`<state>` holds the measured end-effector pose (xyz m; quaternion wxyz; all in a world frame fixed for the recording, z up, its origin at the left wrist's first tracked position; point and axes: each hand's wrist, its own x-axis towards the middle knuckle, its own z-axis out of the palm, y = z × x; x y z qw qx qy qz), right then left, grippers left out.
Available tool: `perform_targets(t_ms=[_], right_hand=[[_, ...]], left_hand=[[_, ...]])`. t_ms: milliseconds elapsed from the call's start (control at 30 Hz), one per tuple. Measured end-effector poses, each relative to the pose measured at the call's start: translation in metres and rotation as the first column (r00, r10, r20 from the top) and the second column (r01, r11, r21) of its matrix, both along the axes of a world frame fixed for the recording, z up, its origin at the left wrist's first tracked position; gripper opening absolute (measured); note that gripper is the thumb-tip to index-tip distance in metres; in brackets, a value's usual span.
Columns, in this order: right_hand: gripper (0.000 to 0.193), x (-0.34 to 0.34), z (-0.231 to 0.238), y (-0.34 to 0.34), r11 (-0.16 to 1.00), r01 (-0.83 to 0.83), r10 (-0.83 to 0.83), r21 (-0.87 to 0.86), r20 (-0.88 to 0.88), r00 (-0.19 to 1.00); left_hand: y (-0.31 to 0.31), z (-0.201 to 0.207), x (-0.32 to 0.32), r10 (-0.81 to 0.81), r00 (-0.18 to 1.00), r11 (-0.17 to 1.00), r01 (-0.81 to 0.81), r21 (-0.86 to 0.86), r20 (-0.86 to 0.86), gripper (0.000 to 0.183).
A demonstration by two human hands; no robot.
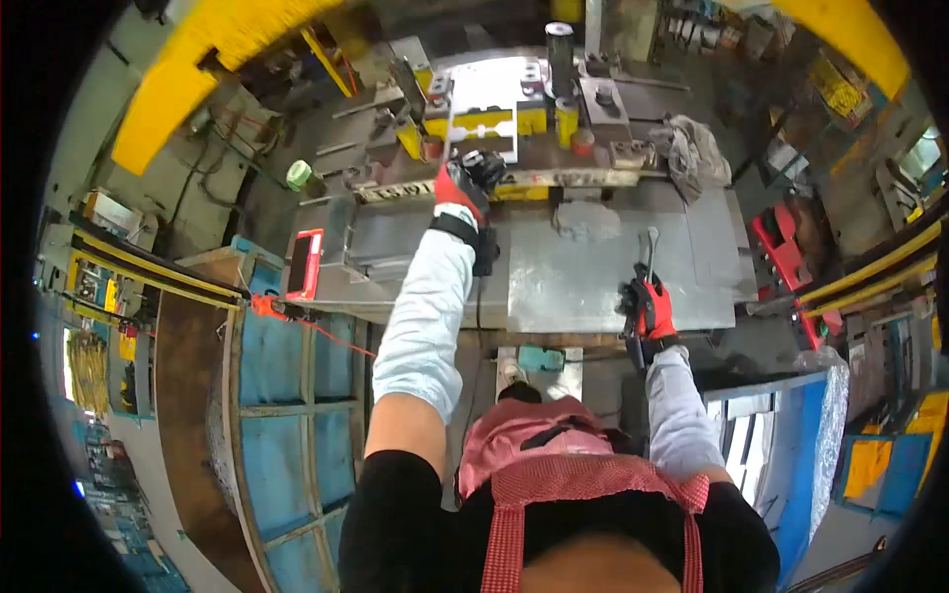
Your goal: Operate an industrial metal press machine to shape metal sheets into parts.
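Head view: a bench and a die, left hand at the near end of a plate, right hand with a tool.

The bench spans the middle, with the die along its far side and a grey sheet on its right half. The plate lies on the die, just beyond the left fingers, its long axis running away from the wearer; the left hand is much the nearer. Whether those fingers pinch it or only touch it, I cannot tell. The right fingers are curled around the tool, whose ring-like end points away, above the sheet. Dark characters mark the die's pale front edge, partly behind the left hand; no brand is legible.
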<state>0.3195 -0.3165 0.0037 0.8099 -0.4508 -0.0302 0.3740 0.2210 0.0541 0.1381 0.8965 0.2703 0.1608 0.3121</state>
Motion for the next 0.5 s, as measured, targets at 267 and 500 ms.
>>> perform_targets(t_ms=[267, 500], right_hand=[[0.049, 0.002, -0.006, -0.007, 0.998, -0.009, 0.019, -0.066, 0.141, 0.99], [0.051, -0.015, 0.08, 0.02, 0.993, -0.062, 0.092, -0.099, 0.337, 0.937]], left_hand=[[-0.001, 0.0, 0.002, -0.057, 0.998, 0.996, 0.056, -0.075, -0.014, 0.05], [-0.002, 0.003, -0.005, -0.268, 0.962, 0.963, 0.27, 0.025, -0.046, 0.049]])
